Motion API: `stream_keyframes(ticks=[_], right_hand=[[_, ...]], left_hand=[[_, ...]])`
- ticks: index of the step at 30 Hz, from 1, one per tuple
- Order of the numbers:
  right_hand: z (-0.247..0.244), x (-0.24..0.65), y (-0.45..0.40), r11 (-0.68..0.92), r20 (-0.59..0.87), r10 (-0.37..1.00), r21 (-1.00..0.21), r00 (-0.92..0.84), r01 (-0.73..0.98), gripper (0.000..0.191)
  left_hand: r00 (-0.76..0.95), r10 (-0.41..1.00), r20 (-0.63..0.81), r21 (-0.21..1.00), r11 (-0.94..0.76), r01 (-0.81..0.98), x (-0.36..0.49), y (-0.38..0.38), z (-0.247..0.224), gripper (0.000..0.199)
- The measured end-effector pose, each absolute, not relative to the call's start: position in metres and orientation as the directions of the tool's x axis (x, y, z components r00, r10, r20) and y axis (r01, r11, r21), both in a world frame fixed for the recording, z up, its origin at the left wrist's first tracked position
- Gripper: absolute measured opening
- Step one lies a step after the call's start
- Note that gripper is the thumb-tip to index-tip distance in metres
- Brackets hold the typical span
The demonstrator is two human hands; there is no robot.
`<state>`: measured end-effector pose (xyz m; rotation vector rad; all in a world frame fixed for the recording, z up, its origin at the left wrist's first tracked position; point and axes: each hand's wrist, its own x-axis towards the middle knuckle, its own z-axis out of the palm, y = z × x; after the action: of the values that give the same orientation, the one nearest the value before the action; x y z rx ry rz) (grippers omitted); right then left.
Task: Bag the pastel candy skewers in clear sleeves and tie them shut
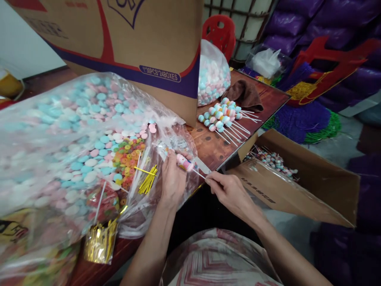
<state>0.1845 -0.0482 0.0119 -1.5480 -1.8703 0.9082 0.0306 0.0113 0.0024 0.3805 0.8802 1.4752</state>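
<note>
Over the table's front edge, my left hand (173,180) is closed around a printed clear wrapper with a marshmallow skewer (185,163) inside it. The skewer's white stick (199,173) points to the right, and my right hand (224,186) pinches its end. A loose flap of the clear wrapper (203,165) stands out above the stick. More small printed wrappers (175,143) lie just beyond my left hand. To the left of that hand is a bunch of gold twist ties (148,180). Finished-looking marshmallow skewers (222,115) are stacked farther back on the table.
An open plastic bag of pastel marshmallows (89,165) and ring gummies (129,159) spreads left. A large carton (133,51) stands behind. A brown cloth (244,95) lies at the back right. Below right, an open carton (297,198) holds wrapped skewers (272,161).
</note>
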Motion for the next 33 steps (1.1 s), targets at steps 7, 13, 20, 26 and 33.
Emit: stream_keyframes(ticks=[7, 13, 20, 26, 33], right_hand=[[0.000, 0.160, -0.049, 0.034, -0.008, 0.995, -0.915, -0.104, 0.401, 0.029], [0.002, 0.144, -0.045, -0.058, -0.070, 0.996, -0.980, -0.053, 0.190, 0.031], [-0.007, 0.144, -0.048, -0.259, -0.242, 0.960, -0.959, -0.138, -0.119, 0.033], [-0.003, 0.136, -0.044, -0.209, -0.196, 0.965, -0.976, -0.176, -0.056, 0.036], [0.016, 0.111, -0.038, -0.324, -0.302, 0.946, -0.844, -0.121, -0.428, 0.042]], left_hand=[[0.045, 0.949, -0.312, 0.711, 0.264, -0.652, 0.044, -0.001, 0.000, 0.023], [0.123, 0.955, -0.271, 0.698, 0.283, -0.658, 0.040, -0.007, 0.002, 0.027], [0.016, 0.956, -0.294, 0.761, 0.244, -0.601, 0.037, -0.010, -0.011, 0.025], [-0.036, 0.962, -0.270, 0.788, 0.199, -0.583, 0.036, -0.020, -0.017, 0.023], [0.020, 0.981, -0.191, 0.742, 0.158, -0.652, 0.022, -0.032, 0.008, 0.024]])
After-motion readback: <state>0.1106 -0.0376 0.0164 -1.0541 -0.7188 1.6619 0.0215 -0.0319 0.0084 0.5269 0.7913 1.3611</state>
